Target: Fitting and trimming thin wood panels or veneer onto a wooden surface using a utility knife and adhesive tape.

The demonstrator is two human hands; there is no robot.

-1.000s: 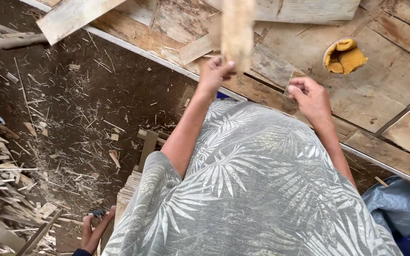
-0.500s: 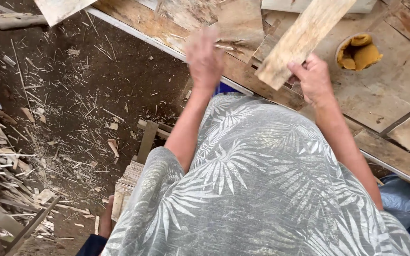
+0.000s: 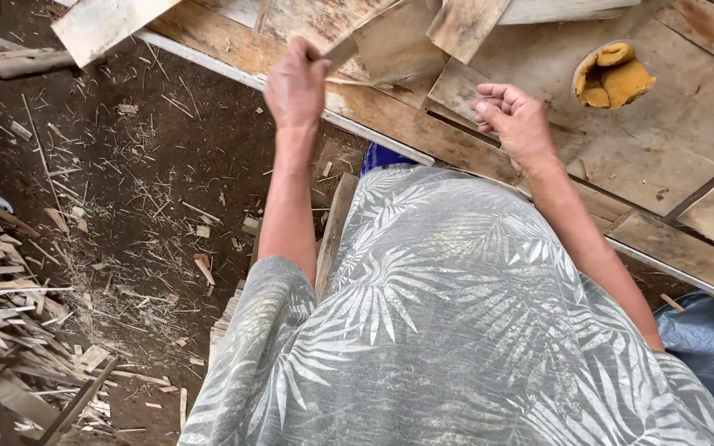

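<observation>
Workbench (image 3: 671, 157) of worn boards spans the far right. Veneer strip (image 3: 357, 45), far centre, looks thin, light and brittle; best held near an end. Left hand (image 3: 295, 83) pinches it; right hand (image 3: 518, 120) hovers loosely curled, empty.

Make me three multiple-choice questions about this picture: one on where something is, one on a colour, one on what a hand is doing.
1. Where is the round bowl?
A. on the dirt floor
B. on the wooden table, upper right
C. in the left hand

2. What colour is the cloth in the bowl?
A. yellow
B. blue
C. white

3. What is the right hand doing?
A. gripping a hammer
B. holding the bowl
C. open, holding nothing

Answers:
B, the bowl sits on the table.
A, the cloth is yellow.
C, the right hand is open with curled fingers, while the left hand pinches a thin wood strip.
</observation>
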